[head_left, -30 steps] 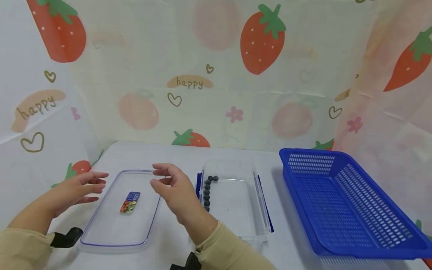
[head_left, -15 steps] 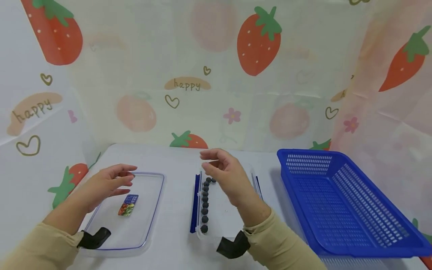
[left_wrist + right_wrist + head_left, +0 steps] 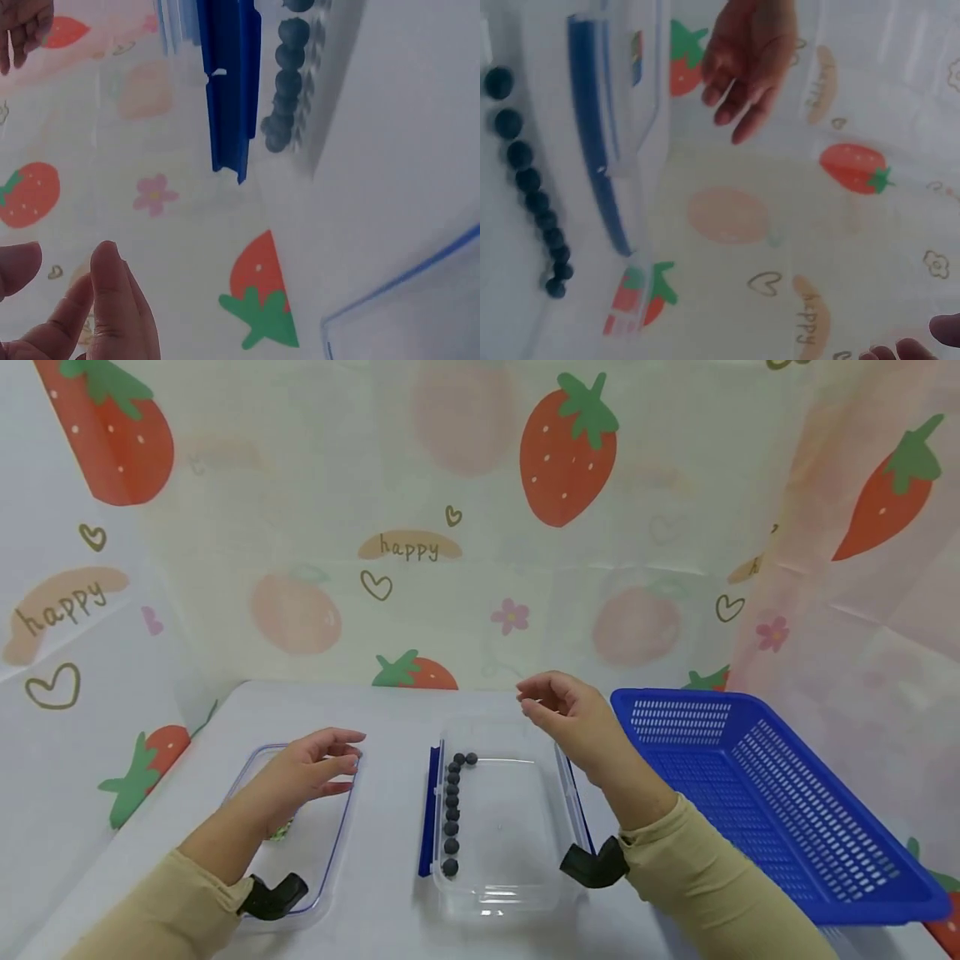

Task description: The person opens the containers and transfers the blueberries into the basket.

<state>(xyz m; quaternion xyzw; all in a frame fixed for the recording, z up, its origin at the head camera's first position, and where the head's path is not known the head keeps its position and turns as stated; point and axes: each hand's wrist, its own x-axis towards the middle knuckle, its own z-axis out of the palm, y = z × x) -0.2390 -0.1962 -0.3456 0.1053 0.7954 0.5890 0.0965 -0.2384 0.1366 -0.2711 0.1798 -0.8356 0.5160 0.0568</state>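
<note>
A clear plastic container with blue side latches stands mid-table. Inside, dark round balls that look like blueberries form a row along its left wall, bending at the far end. My right hand hovers over the container's far right corner, fingers loosely bent and holding nothing. To the left lies a clear lid with a blue seal, bearing a colourful label that my left hand mostly hides. The left hand is in the air above the lid, its fingers relaxed and apart.
A blue perforated basket occupies the table's right side, close to my right forearm. Strawberry-printed sheets enclose the white table at the back and sides.
Both hands have moved right: the right hand from above the lid, across the container to its right side; the left hand from left of the lid to over it. The berries stay put.
</note>
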